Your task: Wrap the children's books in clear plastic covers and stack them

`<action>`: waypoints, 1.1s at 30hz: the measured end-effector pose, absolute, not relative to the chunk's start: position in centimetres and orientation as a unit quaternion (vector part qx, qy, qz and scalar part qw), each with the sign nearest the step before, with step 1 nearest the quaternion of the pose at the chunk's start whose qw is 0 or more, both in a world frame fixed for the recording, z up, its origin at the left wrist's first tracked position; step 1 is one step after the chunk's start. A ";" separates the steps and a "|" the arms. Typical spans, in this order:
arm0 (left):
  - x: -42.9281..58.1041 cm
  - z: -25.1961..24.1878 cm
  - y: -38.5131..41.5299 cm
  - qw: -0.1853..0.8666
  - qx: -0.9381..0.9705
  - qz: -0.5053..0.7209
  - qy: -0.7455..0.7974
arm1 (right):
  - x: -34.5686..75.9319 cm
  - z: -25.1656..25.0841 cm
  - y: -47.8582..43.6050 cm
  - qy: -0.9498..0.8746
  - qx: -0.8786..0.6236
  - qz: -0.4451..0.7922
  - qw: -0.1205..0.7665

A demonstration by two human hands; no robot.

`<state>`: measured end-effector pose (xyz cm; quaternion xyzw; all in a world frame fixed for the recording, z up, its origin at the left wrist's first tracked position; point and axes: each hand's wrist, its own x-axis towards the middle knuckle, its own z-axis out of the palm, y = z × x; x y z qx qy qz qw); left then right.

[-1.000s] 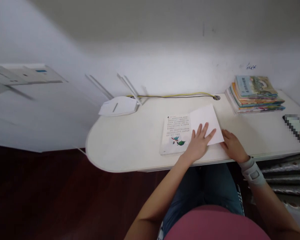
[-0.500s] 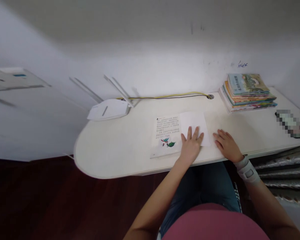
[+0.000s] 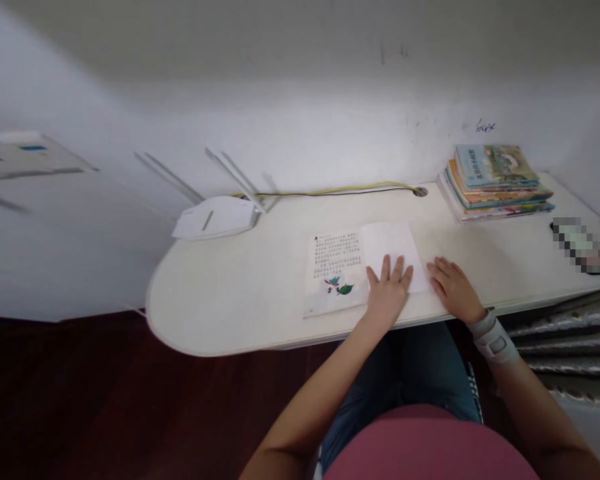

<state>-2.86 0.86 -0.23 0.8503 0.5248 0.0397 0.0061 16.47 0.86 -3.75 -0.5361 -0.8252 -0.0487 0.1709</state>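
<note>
An open booklet (image 3: 336,257) lies on the white desk (image 3: 220,293), in front of my body. Its left page carries lines of print and a coloured picture of a winged figure and a green leaf; the right page looks blank white. My left hand (image 3: 389,293) rests flat on the blank page with fingers spread, near its lower part. Just beyond the booklet's right edge, my right hand (image 3: 453,287) lies palm down on the desk, fingers stretched out and holding nothing. A pale band with a buckle wraps my right wrist.
A stack of books (image 3: 497,183) stands at the back right, by the wall. A phone (image 3: 583,247), blurred, lies at the far right. The white router (image 3: 215,217) with antennas sits back left; yellow and black cables (image 3: 330,192) run along the wall to a hole.
My left hand and the booklet have shifted slightly to the right, so the page edge is nearer my right hand. My right hand has hardly moved.
</note>
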 end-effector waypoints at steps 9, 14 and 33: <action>-2.6 -0.2 -0.1 0.004 0.852 0.033 0.523 | 16.4 -3.7 0.9 -0.823 -0.539 -0.042 0.176; -2.2 0.1 -0.5 -0.007 0.847 0.017 0.531 | 16.5 -3.9 1.0 -0.823 -0.537 -0.034 0.182; -1.3 0.4 -0.1 0.005 0.871 0.013 0.491 | 16.4 -3.9 0.9 -0.824 -0.534 -0.032 0.187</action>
